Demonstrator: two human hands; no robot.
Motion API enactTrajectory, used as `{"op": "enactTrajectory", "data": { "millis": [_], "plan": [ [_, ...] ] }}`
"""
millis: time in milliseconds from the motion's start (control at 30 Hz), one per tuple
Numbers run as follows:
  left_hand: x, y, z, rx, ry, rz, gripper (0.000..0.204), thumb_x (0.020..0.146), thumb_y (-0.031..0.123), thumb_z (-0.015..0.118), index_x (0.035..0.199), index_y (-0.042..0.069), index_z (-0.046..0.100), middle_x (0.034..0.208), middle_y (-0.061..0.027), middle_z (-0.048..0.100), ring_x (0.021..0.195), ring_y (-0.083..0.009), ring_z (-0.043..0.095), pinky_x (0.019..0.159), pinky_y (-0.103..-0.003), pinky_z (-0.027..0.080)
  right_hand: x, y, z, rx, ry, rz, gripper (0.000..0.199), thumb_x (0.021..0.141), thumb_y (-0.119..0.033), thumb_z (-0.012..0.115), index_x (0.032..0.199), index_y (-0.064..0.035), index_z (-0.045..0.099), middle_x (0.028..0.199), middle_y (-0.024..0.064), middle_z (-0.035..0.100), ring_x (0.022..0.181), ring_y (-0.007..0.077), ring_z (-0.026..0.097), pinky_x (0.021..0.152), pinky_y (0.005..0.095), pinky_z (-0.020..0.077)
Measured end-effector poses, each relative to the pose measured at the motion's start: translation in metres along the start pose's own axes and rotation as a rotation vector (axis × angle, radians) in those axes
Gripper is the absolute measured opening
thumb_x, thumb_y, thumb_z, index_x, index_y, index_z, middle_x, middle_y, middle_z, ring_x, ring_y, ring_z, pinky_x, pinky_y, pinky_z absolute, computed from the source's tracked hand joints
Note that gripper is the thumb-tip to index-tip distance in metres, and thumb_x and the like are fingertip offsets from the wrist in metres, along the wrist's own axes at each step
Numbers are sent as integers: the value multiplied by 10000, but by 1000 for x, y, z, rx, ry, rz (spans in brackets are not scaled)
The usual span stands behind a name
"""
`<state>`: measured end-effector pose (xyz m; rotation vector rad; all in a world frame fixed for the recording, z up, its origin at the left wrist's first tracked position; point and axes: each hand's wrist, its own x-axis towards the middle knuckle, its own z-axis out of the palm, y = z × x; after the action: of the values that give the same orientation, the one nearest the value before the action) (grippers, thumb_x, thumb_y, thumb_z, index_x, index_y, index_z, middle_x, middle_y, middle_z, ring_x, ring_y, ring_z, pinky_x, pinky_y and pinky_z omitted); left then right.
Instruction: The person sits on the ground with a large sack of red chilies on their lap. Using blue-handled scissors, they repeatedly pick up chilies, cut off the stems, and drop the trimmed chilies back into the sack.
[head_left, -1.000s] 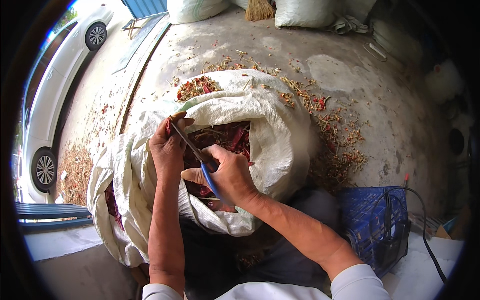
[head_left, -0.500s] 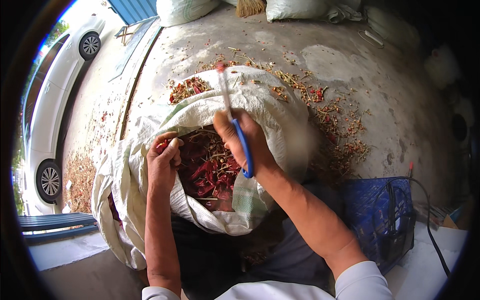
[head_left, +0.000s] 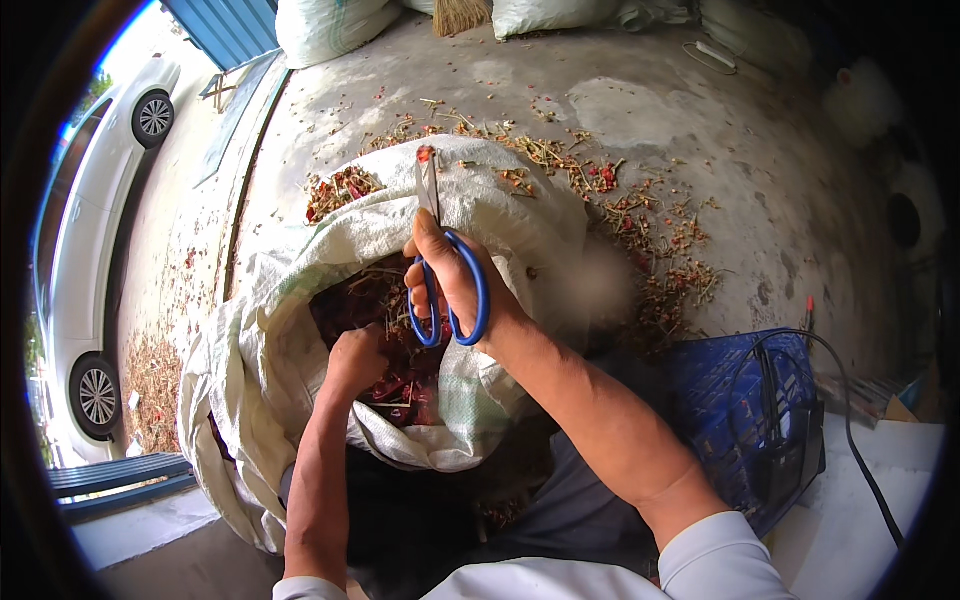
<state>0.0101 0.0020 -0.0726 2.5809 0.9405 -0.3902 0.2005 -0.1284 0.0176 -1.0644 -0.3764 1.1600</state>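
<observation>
- Fingers (head_left: 422, 285) of the right hand (head_left: 455, 290) are threaded through the blue loops of a pair of scissors (head_left: 445, 265), curled tight on the handles, with the thumb lying along the top of the tool.
- The scissors point away from the person, blades together as far as can be told, and a small red scrap (head_left: 425, 154) sits at their tip above the far rim of the sack.
- The left hand (head_left: 352, 362) is sunk into the mouth of the sack; its fingers are buried among the contents, so whether they are spread or gripping something cannot be told.
- The white woven sack (head_left: 260, 340) stands open between the person's knees, its rim rolled down, and it is filled with dried red chillies (head_left: 400, 385) and their stems.
- The scissors hang over the open sack, just above the chillies and near the left hand but apart from it.
- Cut stems and red scraps (head_left: 640, 230) are strewn across the concrete floor (head_left: 700, 130) beyond and to the right of the sack.
- A smaller pile of scraps (head_left: 340, 187) lies just past the sack's left rim.
- A blue plastic crate (head_left: 740, 420) with a black cable (head_left: 850, 400) over it stands beside the right forearm.
- More white sacks (head_left: 320, 25) lean at the far edge of the floor.
- A white car (head_left: 95, 250) is parked at the left.
</observation>
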Motion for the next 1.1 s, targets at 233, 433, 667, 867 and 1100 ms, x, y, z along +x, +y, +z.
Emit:
{"op": "enactTrajectory", "data": {
  "millis": [233,433,667,867,1100],
  "plan": [
    [-12,-20,-35,-987,45,-97,263,813,26,649,1075,32,668,814,-25,671,666,-133,600,594,-283,461,-3,-2,8,-100,68,-123,622,893,-658,609,885,-39,552,620,6,495,436,68,473,393,236,404],
    [-26,-2,-71,-1358,187,-63,155,885,36,640,1028,93,625,738,58,522,579,-40,430,513,-196,297,11,16,5,-389,61,-141,622,875,-690,602,774,-82,516,620,7,527,454,68,509,402,242,415],
    [-12,18,-85,-1582,351,107,170,936,78,616,1104,63,600,867,-14,645,594,-66,504,536,-199,402,-7,37,25,-1181,12,-518,672,839,-687,634,798,-31,494,619,193,589,639,416,644,571,461,507],
    [2,15,-105,-1794,694,203,87,953,49,591,1039,61,579,1091,-201,712,590,-83,541,551,-210,438,-12,34,30,-1302,-19,-534,686,813,-703,643,845,-28,522,708,181,613,674,400,650,616,477,527],
    [4,-6,-99,-1208,806,-12,90,946,67,628,1020,47,581,921,-103,703,624,-74,519,576,-216,413,-14,16,33,-1340,87,-529,692,806,-722,615,930,-42,575,772,198,639,696,410,669,602,495,540]
  ]
}}
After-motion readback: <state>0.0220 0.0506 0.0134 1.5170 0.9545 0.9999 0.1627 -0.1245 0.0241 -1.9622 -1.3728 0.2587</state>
